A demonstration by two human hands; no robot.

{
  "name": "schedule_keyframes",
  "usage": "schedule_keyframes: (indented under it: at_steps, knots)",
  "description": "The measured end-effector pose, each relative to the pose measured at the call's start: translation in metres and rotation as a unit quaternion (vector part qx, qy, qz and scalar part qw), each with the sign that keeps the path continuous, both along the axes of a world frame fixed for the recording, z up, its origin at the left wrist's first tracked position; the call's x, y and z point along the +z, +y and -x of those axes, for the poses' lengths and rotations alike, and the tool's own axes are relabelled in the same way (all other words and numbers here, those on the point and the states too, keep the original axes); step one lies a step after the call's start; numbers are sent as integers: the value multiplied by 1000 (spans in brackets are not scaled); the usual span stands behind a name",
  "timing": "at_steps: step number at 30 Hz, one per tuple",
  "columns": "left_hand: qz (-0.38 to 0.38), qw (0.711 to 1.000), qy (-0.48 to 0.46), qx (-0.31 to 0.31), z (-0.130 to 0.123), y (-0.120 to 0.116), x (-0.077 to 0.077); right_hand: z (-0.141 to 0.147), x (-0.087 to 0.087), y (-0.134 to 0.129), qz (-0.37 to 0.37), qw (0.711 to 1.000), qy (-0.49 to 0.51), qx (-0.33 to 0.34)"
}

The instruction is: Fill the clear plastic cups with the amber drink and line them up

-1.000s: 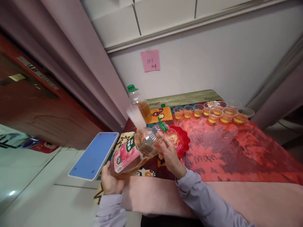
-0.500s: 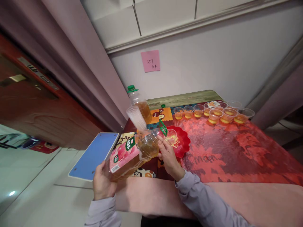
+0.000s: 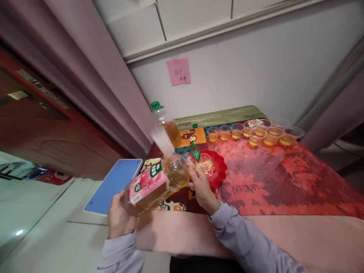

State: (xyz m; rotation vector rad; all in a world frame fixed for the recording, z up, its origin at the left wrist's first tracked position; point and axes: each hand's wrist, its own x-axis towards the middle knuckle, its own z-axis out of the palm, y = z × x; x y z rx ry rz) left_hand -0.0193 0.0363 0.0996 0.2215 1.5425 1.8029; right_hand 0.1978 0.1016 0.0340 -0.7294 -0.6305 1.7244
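A large clear bottle (image 3: pixel 159 182) with a pink label and amber liquid lies tilted between my hands, its neck towards the red scalloped plate (image 3: pixel 222 168). My left hand (image 3: pixel 121 216) is wrapped round the base of the bottle. My right hand (image 3: pixel 201 189) grips it near the neck, fingers closed. A clear cup (image 3: pixel 206 163) stands on the plate, close to the bottle's mouth and the green handle ring (image 3: pixel 195 152). Beyond the bottle leans a stack of clear plastic cups (image 3: pixel 162 141).
A second bottle (image 3: pixel 170 132) with a green cap stands at the back left. A loose green cap (image 3: pixel 195 126) lies near the back edge. Several cups of amber liquid (image 3: pixel 257 137) stand at the back right. A blue board (image 3: pixel 113 185) is left of the table.
The bottle's base and my left hand have shifted slightly left. Both hands keep their hold on the bottle. The whole view has shifted a little.
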Motion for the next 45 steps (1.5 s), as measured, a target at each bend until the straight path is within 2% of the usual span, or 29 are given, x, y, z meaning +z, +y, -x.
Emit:
schedule_keyframes:
  at_steps: [17, 31, 42, 45]
  knots:
    - [-37, 999, 27, -10, -7, 4, 9, 2, -5, -2, 21, 1000, 3, -12]
    - [-14, 1000, 21, -18, -10, 5, 23, 1, -7, -1, 14, 1000, 16, 0]
    - [-27, 999, 26, -28, -8, 6, 22, 3, -9, 0, 20, 999, 30, 0]
    - [-28, 999, 22, -13, -9, 7, 25, 2, -8, 0, 22, 999, 28, -2]
